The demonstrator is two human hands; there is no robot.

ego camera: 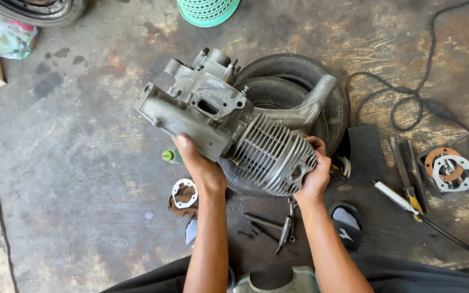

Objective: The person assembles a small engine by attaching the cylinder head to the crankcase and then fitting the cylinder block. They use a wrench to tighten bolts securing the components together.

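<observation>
The person is holding a grey, grimy cast-metal small engine (229, 116) up over the stained concrete floor (82, 163), with both bare hands under it. The left hand (199, 165) is cupping the lower edge of the blocky crankcase, its grip closed around the casting with the thumb lying up the near face. The right hand (313, 173) is wrapping the end of the finned cylinder (270, 154), its grip closed over the cylinder head with the fingers curling round the far side. The engine is tilting, crankcase up and to the left, cylinder down and to the right, with a curved grey intake pipe (308, 108) rising from it.

Directly behind and beneath the engine, a black rubber tyre (299, 73) is lying flat on the floor. Near the left wrist, a pale ring-shaped gasket (184, 192) is resting on a brown rag. Between the forearms, dark bolts and a pair of pliers (287, 225) are lying loose. To the right, screwdrivers (408, 168) are lying beside a round metal plate with an orange gasket (451, 171), and a black cable (408, 97) is looping across the floor. A green plastic basket (207, 11) is standing at the top edge.
</observation>
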